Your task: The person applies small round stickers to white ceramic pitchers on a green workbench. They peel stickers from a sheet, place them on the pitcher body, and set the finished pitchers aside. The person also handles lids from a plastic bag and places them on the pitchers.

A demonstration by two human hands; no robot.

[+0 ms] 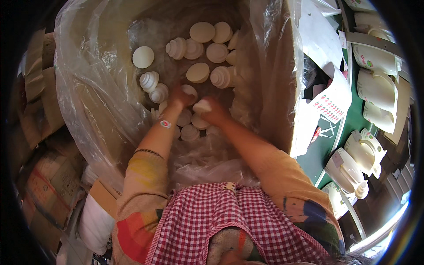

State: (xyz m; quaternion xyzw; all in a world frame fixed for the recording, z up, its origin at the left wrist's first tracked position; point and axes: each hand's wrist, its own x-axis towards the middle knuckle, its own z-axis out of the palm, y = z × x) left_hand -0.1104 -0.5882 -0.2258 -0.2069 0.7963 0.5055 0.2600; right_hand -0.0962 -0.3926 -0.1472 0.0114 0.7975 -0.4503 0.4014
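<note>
Both my arms reach down into a deep carton (276, 88) lined with clear plastic. My left hand (177, 97) is closed on a white round lid (190, 91). Beside it, my right hand (215, 111) grips another white lid (202, 106) by its edge. The two hands are close together but apart. More white lids lie loose around them, some with the smooth domed side up, like one lid (198, 72), others showing stepped rings, like another (149, 81). Several lids (190, 132) lie in the shadow below my hands.
Clear plastic sheeting (95, 84) hangs over the carton's left wall. At the right, a green table (324, 152) carries white pitchers (377, 88) with printed decals, plus a sheet of stickers (331, 104). Brown cartons (53, 185) are stacked at the left.
</note>
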